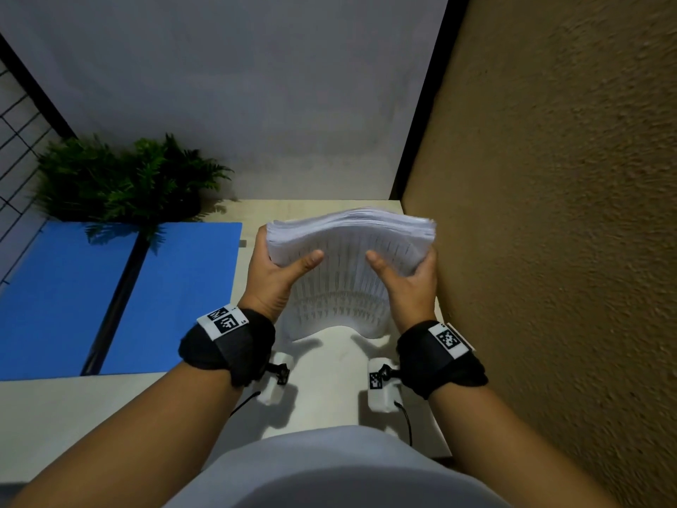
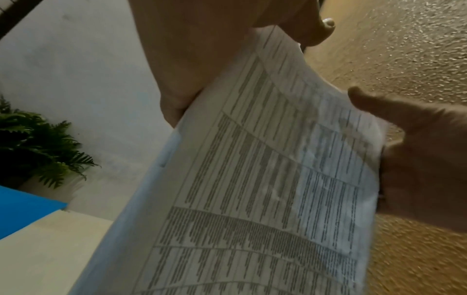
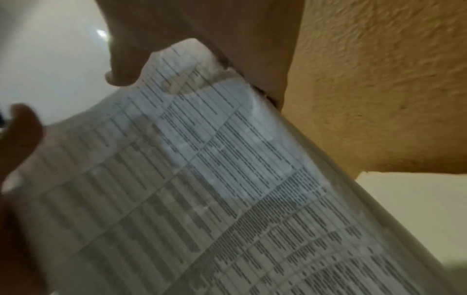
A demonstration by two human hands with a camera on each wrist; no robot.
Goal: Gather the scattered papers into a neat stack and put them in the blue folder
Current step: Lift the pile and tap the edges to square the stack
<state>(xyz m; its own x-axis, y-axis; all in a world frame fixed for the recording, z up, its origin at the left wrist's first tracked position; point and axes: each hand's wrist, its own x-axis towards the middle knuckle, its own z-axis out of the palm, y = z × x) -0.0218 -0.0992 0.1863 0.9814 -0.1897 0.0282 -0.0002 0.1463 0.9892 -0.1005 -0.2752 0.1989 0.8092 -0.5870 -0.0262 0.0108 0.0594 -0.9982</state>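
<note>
A thick stack of printed papers (image 1: pixel 344 276) stands on edge on the pale desk (image 1: pixel 55 416), bowed toward me. My left hand (image 1: pixel 278 269) grips its left side with the thumb on the front sheet; my right hand (image 1: pixel 406 273) grips the right side the same way. The wrist views show the printed tables of the papers (image 2: pixel 265 179) (image 3: pixel 202 179) close up, with my left hand (image 2: pixel 202 59) and right hand (image 3: pixel 202 49) clamped on the top corners. The blue folder (image 1: pixel 110 298) lies open flat on the desk to the left.
A potted fern (image 1: pixel 124 177) stands behind the folder at the back left. A rough tan wall (image 1: pixel 549 214) runs close along the right side of the desk. A grey partition (image 1: pixel 238 86) closes off the back. A wire grid (image 1: pixel 14 141) is at the far left.
</note>
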